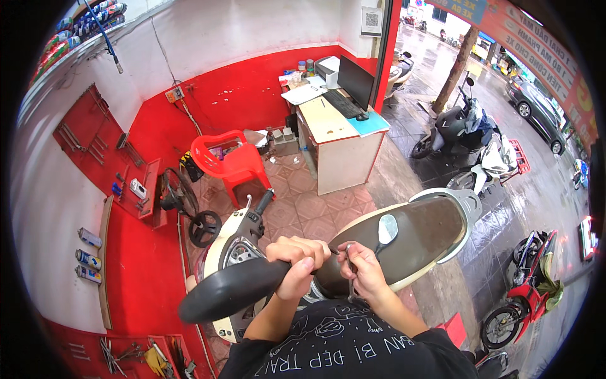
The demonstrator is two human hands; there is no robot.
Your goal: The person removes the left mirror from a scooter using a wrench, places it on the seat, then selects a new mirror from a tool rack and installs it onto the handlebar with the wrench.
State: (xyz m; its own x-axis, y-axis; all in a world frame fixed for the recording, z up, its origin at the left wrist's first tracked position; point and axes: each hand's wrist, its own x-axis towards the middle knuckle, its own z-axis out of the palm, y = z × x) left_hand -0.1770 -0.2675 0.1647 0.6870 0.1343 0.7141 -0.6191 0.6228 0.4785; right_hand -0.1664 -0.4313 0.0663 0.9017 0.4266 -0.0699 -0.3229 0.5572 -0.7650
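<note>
My left hand (297, 260) is closed around the stem end of a black rearview mirror (227, 293), whose oval back is turned up toward me. Close beside it, my right hand (363, 270) pinches a thin metal tool (351, 292) that looks like a wrench; its jaw is mostly hidden by my fingers. Both hands are above a cream scooter (235, 230), between its handlebar (255, 215) and its brown seat (420, 230). A second mirror (387, 228), glass up, is over the seat just past my right hand; whether it touches the seat I cannot tell.
Beyond the scooter are a red plastic chair (230, 161) and a desk (347, 158) with a monitor (356, 82). Tools hang on the red wall board (88, 136) at left; more lie in a red tray (142, 357). Parked motorbikes (521, 284) stand at right.
</note>
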